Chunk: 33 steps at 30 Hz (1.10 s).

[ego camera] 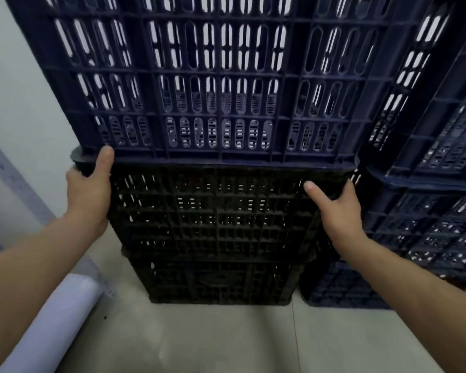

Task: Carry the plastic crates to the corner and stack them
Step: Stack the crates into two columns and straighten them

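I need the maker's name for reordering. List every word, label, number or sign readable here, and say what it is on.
None can be read.
On the lowest black crate: an oval moulded mark, too dark and blurred to read.
On the blue crate and the upper black crate: no lettering shows.

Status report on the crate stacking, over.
Left hand grips lower left corner of blue crate. Right hand wraps top right corner of black crate beneath. Blue crate rests on it. Neighbouring stack tight on right.
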Motion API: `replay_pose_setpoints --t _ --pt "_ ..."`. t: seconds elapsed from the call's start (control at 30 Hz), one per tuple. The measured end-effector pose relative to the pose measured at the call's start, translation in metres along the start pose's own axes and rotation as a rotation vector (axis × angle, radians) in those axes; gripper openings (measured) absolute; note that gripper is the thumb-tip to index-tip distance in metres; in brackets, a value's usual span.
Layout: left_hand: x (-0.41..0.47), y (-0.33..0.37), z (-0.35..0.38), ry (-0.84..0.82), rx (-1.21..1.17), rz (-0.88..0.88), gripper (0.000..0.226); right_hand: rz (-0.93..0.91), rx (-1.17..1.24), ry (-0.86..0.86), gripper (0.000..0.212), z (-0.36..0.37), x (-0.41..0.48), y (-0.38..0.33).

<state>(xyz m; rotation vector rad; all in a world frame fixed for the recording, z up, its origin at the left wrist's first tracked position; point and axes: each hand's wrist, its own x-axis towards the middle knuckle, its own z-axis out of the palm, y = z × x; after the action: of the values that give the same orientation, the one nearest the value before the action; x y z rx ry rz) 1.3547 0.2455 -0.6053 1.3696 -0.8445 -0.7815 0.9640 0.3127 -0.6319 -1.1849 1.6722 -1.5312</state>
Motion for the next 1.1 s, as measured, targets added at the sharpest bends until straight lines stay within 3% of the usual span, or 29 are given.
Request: replay_pose_setpoints --t 0.23,0.5,0.8,0.97,1.1 --pt "0.004 -0.003 0.005 -0.042 -0.112 -0.071 0.088 0.009 -0.069 0.079 0.087 0.0 0.001 0.02" --pt "0.013 -0.003 -0.004 -0.075 -0.078 -0.074 0.095 -0.044 -0.088 0.135 0.083 0.01 -0.014 0.027" --pt "0.014 -0.007 -0.004 0.076 0.03 -0.085 0.106 -0.034 -0.087 0.117 0.08 0.007 -0.011 0.029" --pt "0.009 -0.009 -0.008 0.124 0.102 -0.034 0.084 -0.007 -0.063 0.08 0.088 0.003 -0.012 0.026" --pt "0.003 -0.001 -0.018 0.012 0.174 -0.023 0.072 0.093 -0.081 0.024 0.092 -0.001 -0.019 0.011"
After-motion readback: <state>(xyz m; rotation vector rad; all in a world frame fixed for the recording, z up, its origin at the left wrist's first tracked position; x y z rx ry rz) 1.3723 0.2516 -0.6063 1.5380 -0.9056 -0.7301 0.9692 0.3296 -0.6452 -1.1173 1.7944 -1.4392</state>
